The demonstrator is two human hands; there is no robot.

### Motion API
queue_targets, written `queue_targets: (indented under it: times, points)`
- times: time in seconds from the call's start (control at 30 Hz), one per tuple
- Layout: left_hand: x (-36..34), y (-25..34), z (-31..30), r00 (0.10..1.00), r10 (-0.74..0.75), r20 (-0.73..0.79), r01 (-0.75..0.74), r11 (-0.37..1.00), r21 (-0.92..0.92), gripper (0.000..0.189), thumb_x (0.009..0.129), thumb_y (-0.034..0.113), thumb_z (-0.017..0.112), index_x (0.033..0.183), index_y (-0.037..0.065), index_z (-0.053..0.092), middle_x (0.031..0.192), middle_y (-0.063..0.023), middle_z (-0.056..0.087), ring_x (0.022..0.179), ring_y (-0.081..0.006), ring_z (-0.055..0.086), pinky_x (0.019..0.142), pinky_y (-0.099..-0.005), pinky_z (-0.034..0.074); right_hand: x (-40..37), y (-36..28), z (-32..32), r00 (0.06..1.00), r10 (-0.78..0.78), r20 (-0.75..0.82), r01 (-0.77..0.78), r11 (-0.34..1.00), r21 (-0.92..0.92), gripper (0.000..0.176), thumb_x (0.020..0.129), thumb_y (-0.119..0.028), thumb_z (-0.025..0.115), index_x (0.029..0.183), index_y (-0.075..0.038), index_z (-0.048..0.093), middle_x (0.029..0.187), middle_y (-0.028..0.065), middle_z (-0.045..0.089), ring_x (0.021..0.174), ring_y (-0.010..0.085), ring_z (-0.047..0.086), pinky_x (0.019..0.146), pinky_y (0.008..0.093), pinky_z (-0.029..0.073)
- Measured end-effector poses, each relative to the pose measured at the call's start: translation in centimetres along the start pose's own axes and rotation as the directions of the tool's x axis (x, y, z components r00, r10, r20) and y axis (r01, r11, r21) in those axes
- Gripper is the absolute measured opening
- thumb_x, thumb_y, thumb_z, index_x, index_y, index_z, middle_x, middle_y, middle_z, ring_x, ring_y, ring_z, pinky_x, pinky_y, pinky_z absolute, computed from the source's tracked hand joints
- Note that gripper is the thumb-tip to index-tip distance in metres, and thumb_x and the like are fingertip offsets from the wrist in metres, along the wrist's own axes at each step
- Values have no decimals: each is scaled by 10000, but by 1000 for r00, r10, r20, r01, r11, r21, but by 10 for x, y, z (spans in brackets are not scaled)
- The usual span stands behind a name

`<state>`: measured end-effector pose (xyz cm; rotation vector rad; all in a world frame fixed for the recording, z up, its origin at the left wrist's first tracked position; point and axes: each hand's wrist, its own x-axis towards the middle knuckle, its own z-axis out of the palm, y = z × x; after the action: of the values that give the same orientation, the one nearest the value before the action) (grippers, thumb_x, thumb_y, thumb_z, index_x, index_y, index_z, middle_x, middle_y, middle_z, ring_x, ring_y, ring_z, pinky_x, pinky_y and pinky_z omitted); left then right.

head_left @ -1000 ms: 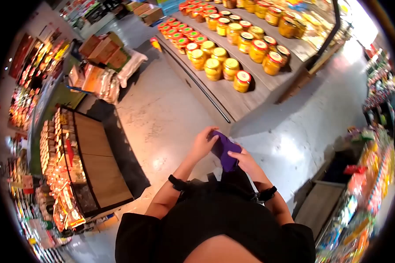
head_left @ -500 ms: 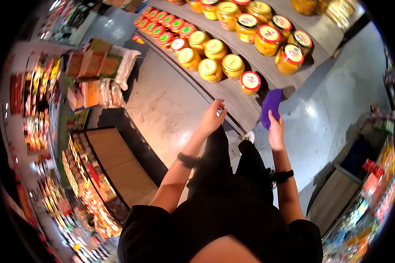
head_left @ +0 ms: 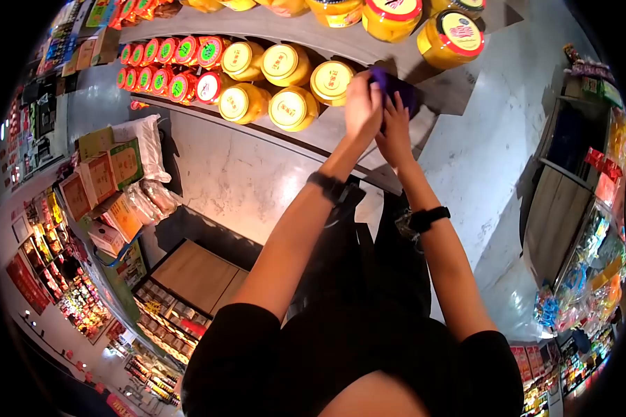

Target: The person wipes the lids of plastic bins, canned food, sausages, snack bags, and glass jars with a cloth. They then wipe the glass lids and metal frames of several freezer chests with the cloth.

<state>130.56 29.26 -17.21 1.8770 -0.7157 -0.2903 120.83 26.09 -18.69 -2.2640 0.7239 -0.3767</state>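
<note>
At the front corner of the wooden shelf point(head_left: 358, 142), both my hands meet around a dark purple cloth point(head_left: 407, 95). My right hand point(head_left: 396, 132) presses the cloth, its fingers stretched up along it. Close beside it, my left hand point(head_left: 364, 111) has its fingers curled, with purple showing at the fingertips; whatever lies inside its grasp is hidden. Left of my hands stands a jar with a yellow lid point(head_left: 332, 82), and another yellow-lidded jar point(head_left: 292, 109) is nearer the shelf edge. The red-rimmed jar seen earlier at this corner is not visible now.
Several jars with red and green lids point(head_left: 167, 66) fill the shelf's left part. A red-lidded jar point(head_left: 455, 38) stands on the upper tier. Cardboard boxes point(head_left: 101, 181) are on the left, and a display stand with packaged goods point(head_left: 577, 229) is on the right.
My left hand has moved up and right to the shelf corner. My right hand has brought the purple cloth left against it. The view has turned and come closer to the jars.
</note>
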Motion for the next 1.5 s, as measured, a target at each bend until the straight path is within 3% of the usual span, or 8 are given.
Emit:
queue_targets:
  times: [0.17, 0.23, 0.4, 0.5, 0.8, 0.97, 1.23, 1.5]
  points:
    - [4, 1, 31, 997, 64, -44, -62, 997, 50, 244, 869, 140, 440, 1045, -9, 518, 1019, -188, 540, 958, -362, 499, 841, -401, 394, -17, 18, 12, 947, 101, -307, -50, 984, 170, 466, 723, -37, 635, 1164, 3, 490, 1192, 177, 507, 1215, 317, 404, 991, 346, 332]
    - [1, -2, 34, 983, -169, -75, 169, 986, -11, 218, 893, 172, 427, 994, 14, 537, 966, -146, 571, 947, -329, 523, 813, -390, 413, -25, 21, 10, 822, 567, -45, -351, 568, 744, 298, 837, -86, 580, 1100, 43, 524, 1032, 111, 603, 1031, 183, 525, 898, 284, 383]
    - [-3, -18, 47, 966, 242, -91, -162, 842, 514, 200, 776, 205, 516, 866, 31, 556, 832, -121, 553, 788, -318, 511, 687, -400, 412, -17, 24, 3, 797, 603, -17, -328, 458, 826, 345, 914, -289, 501, 1029, 30, 566, 940, 12, 588, 871, 107, 500, 814, 247, 400]
    - [-3, -17, 47, 979, 206, -9, -158, 777, 609, 221, 783, 208, 515, 894, 23, 567, 861, -132, 563, 799, -329, 516, 693, -412, 417, -14, 52, 23, 709, 694, 126, -378, 223, 899, 371, 915, -314, 493, 1025, 33, 567, 942, 7, 580, 862, 116, 493, 814, 256, 399]
    - [-3, -18, 43, 971, 239, 19, -191, 723, 664, 251, 736, 183, 514, 917, 23, 579, 886, -149, 578, 823, -345, 518, 720, -428, 427, -30, 104, 48, 814, 536, 226, -528, 517, 674, 365, 894, -334, 519, 879, 23, 588, 679, 129, 586, 630, 180, 513, 628, 335, 424]
    - [-3, -18, 43, 978, 207, 22, -161, 689, 707, 269, 715, 167, 495, 930, 32, 584, 908, -147, 574, 835, -343, 516, 740, -433, 424, -57, 86, 28, 745, 455, 488, -645, 305, 701, 364, 884, -331, 550, 991, 16, 571, 818, 105, 638, 753, 154, 551, 725, 310, 437]
    - [-4, -23, 43, 978, 210, 0, -150, 695, 703, 280, 759, 181, 459, 950, 36, 605, 888, -139, 588, 828, -347, 525, 740, -431, 438, -41, 73, 16, 758, 615, 216, -459, 268, 847, 298, 870, -284, 561, 960, 0, 568, 716, 62, 575, 658, 131, 503, 620, 282, 420]
    - [-4, -22, 43, 979, 204, -13, -140, 717, 683, 274, 772, 180, 454, 957, 44, 605, 922, -126, 597, 845, -333, 534, 759, -413, 445, -19, 102, 56, 762, 576, 295, -460, 160, 874, 361, 865, -320, 556, 744, 19, 573, 597, 74, 547, 557, 151, 500, 531, 301, 399]
